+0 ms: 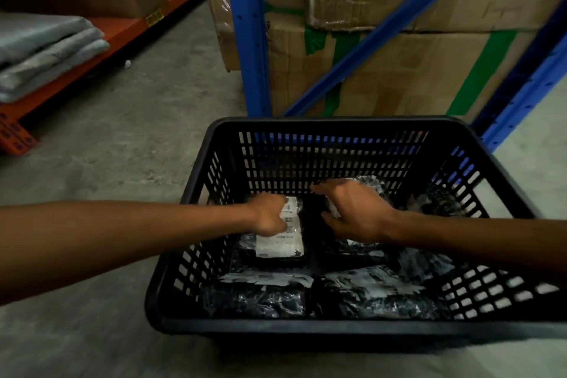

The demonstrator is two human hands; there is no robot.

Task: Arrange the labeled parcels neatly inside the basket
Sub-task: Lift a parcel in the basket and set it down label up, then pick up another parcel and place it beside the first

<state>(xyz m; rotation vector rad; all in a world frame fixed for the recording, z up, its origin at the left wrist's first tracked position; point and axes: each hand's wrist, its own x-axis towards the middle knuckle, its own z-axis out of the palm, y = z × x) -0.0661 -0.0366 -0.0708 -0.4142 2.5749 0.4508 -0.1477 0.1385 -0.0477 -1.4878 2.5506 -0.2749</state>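
Left hand fingers pinch labeled parcel, long axis 12–6; right hand open at 3 o'clock in basket.

The left hand covers the upper left of the white-labelled parcel; its print is too blurred to read. The right hand hides most of another parcel at twelve o'clock. The basket loses its four o'clock corner past the picture's edge.

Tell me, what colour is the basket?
Black, a slotted plastic basket; the head view shows it best.
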